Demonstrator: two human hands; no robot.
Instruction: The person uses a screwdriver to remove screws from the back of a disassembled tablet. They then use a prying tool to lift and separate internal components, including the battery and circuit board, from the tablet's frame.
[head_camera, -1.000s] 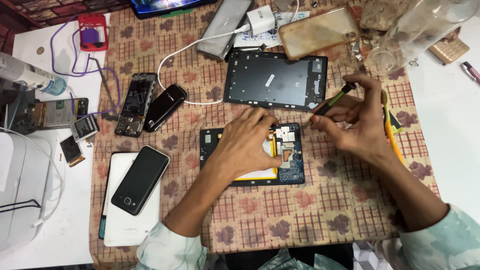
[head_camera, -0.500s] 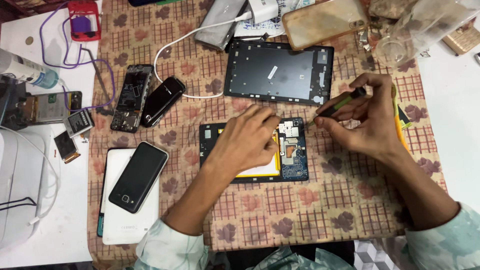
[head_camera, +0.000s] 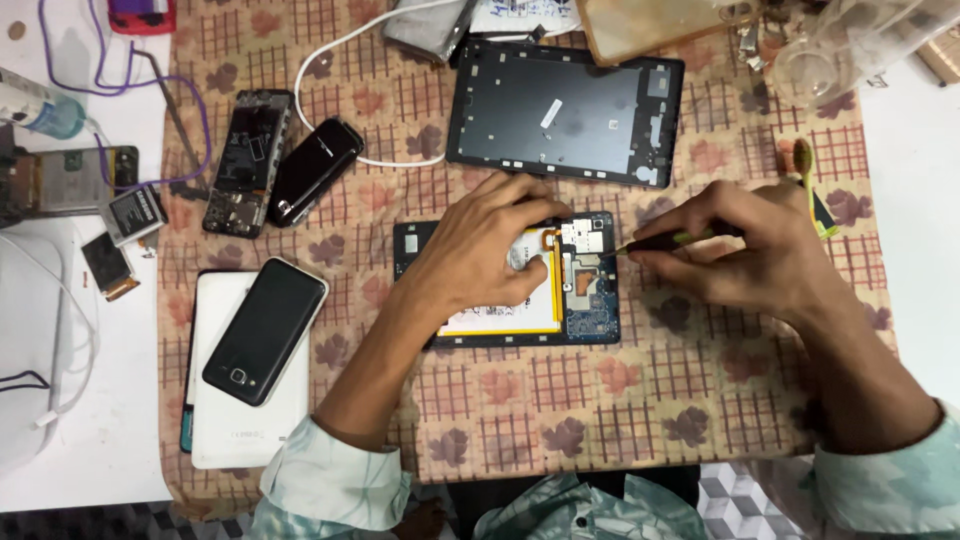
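My left hand (head_camera: 490, 250) lies flat and unclenched on the opened tablet (head_camera: 505, 285), fingers spread over its white battery (head_camera: 500, 318) with the yellow edge, pressing it down on the surface (head_camera: 600, 400), which is covered by a brown checked cloth with flower prints. My right hand (head_camera: 740, 255) is clenched around a thin screwdriver (head_camera: 655, 241) with a dark and green handle; its tip touches the right edge of the tablet's blue circuit board (head_camera: 590, 300), just beside a silver metal shield (head_camera: 585, 236).

Above the tablet lies its dark back cover (head_camera: 565, 110), inner side up, with a small white rectangular label near the middle. A white cable (head_camera: 330, 60) curves past its left side. To the left sit a stripped phone frame (head_camera: 248, 160) and a glossy black phone (head_camera: 315, 170), touching each other. Lower left, a black smartphone (head_camera: 265, 330) rests face up on a white tablet (head_camera: 235, 420). At the far left, off the cloth, a small grey battery (head_camera: 135, 213) bears a printed label, near a bare circuit board (head_camera: 70, 180) and purple wires (head_camera: 110, 80). A translucent orange case (head_camera: 660, 25) lies at the top, and a clear plastic container (head_camera: 850, 50) sits at the top right
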